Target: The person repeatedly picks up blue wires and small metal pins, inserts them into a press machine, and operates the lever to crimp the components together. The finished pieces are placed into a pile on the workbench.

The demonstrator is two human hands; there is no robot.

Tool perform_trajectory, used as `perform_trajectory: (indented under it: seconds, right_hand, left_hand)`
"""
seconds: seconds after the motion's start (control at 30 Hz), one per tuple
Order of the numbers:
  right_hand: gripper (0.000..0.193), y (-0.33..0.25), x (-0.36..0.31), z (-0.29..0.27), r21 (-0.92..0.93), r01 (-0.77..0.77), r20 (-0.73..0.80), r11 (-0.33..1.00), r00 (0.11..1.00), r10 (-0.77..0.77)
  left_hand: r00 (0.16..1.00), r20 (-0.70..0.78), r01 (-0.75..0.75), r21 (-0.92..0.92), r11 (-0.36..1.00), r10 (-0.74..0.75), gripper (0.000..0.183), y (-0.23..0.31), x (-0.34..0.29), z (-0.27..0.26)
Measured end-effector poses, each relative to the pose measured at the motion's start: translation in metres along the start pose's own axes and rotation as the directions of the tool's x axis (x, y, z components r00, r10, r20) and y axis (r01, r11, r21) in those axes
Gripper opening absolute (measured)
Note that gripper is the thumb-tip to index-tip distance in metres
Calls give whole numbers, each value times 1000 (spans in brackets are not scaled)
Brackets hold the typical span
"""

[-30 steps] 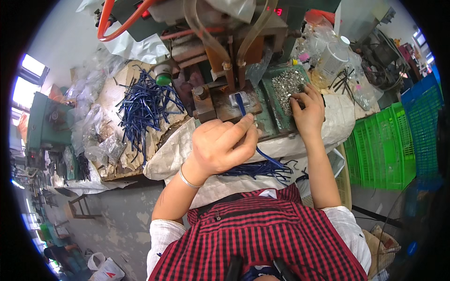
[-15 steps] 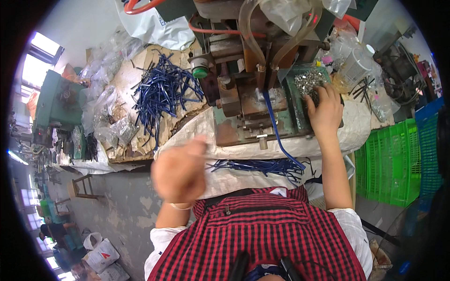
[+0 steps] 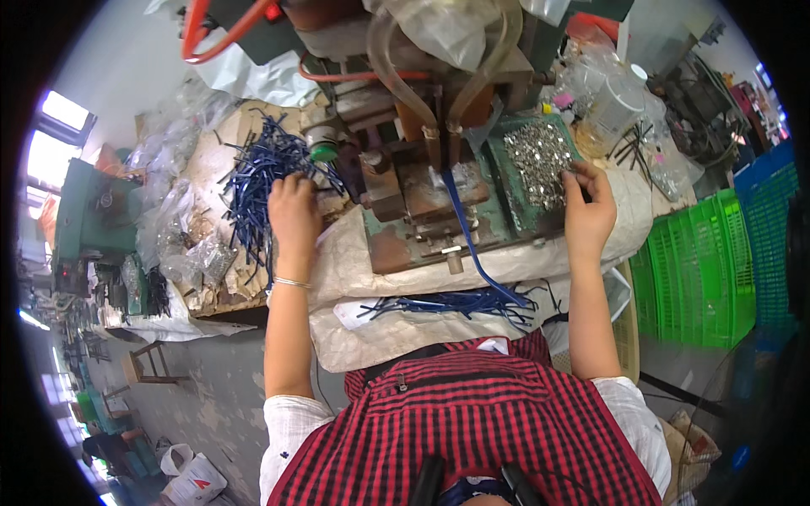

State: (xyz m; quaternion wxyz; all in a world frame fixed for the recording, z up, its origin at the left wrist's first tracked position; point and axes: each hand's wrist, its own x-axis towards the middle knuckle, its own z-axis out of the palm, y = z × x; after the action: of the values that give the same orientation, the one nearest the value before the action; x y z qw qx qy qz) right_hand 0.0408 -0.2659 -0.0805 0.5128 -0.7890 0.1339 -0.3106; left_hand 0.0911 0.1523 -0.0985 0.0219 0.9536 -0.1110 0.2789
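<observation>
My left hand (image 3: 294, 215) is at the near side of a heap of dark blue strips (image 3: 257, 164), its fingers curled down; whatever they grip is hidden. At the right rim of a green tray (image 3: 521, 218), my right hand (image 3: 592, 209) has thumb and forefinger pinched together. Anything between those fingertips is too small to make out. Small shiny metal pieces (image 3: 538, 156) fill much of the tray. Between my hands stands a greasy metal press (image 3: 422, 198). One long blue strip (image 3: 467, 238) runs from its middle down toward my lap, untouched by either hand.
More blue strips (image 3: 456, 305) lie on pale cloth across my lap. Clear plastic bags (image 3: 173, 211) crowd the table's left. A plastic jar (image 3: 612, 105) stands behind the tray; green crates (image 3: 692, 266) are at the right. Clear hoses (image 3: 384, 63) hang above the press.
My left hand has gone from above my lap up and forward to the strip heap. My right hand has drawn back from over the metal pieces to the tray's rim, pinching. The view has shifted slightly.
</observation>
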Motion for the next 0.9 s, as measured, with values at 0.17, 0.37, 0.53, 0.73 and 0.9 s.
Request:
perform_trajectory:
  seconds: [0.17,0.37,0.53,0.73,0.9]
  right_hand:
    - [18,-1,16,15,339,-211,104,917,977,186]
    - [15,-79,-3,36,341,4,301,940,947,-113]
    - [25,-108,-31,65,543,-12,284,839,944,-171]
    - [37,-132,-36,69,711,-385,457,588,889,30]
    - [53,-138,-43,42,561,-69,440,825,869,-226]
  left_hand:
    - [847,-330,168,-577,799,-416,11,-2,23,-6]
    - [730,204,310,-950,50,-652,26,-22,13,-12]
    - [824,183,344,-913,217,-537,31,52,11,-55]
    - [879,-364,-250,-902,352,-308,8,114,68,-160]
    - [857,-415,-327,-896,299,-306,14,121,64,-153]
